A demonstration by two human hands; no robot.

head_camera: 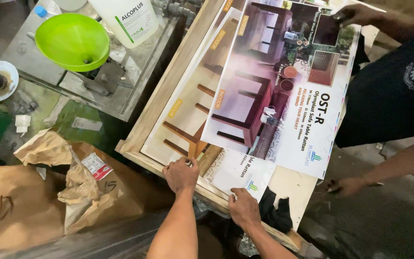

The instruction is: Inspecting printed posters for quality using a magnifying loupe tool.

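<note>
The left hand [180, 175] is laid palm down, fingers curled loosely, on the near edge of a printed sheet [188, 110] showing wooden stools; nothing is gripped, the sheet is only pressed flat. Just right of it, the right hand [243, 207] is spread flat with fingers extended on a white corner of a lower sheet [239, 173], likewise pressing rather than holding. Both sheets are stacked on a wooden frame [168, 86], whose near rail runs under both hands. Beyond the right hand, a larger poster [283, 86] with a purple table is lifted above the stack by another person's hand [355, 13] at its far corner; that person's other hand [348, 186] is seen low, well right of the right hand. A black cloth [275, 211] lies touching the right wrist's outer side. Far left of the left hand, crumpled brown paper [82, 187], a green funnel [72, 41] and a white jug [130, 19] are noted.
</note>
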